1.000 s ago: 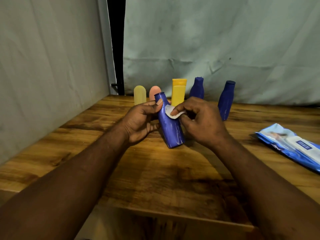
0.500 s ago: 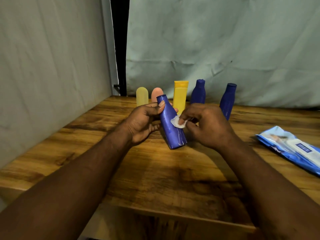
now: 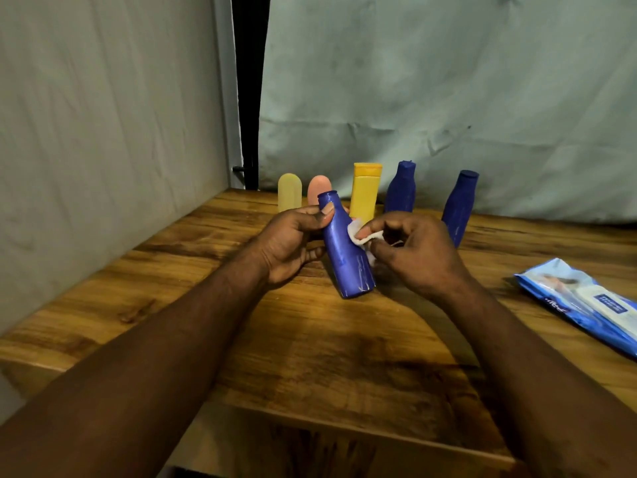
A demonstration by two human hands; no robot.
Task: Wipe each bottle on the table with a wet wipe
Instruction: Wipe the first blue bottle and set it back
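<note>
— Bottle one of the six in view, is that where the job stands?

— Mid-wipe, I'd judge. The left hand (image 3: 289,243) is curled round the neck and shoulder of a tilted blue bottle (image 3: 348,260), cap end away. Its base is low over the wooden table (image 3: 310,357); whether it touches the wood I cannot tell. The right hand (image 3: 413,257) pinches a small folded wet wipe (image 3: 358,236) against the bottle's right flank.

— And next?

— The wipe probably has to run down toward the base while the left hand turns the bottle to bring its hidden side round. Then set it down and take another.

— Which ones wait?

— Along the back stand a pale yellow bottle (image 3: 289,193) and a peach bottle (image 3: 319,191) just beside it. Then come a flat-sided yellow bottle (image 3: 366,194) with an orange cap, a middle blue bottle (image 3: 401,188) and a right-hand blue bottle (image 3: 460,205). Which are already wiped, I cannot say.

— Surfaces?

— Smooth, glossy plastic tapering to the cap, likely slick once damp. The wipe is soft and white. A crinkly blue wipes pack (image 3: 586,305) lies on the right, well apart.
</note>
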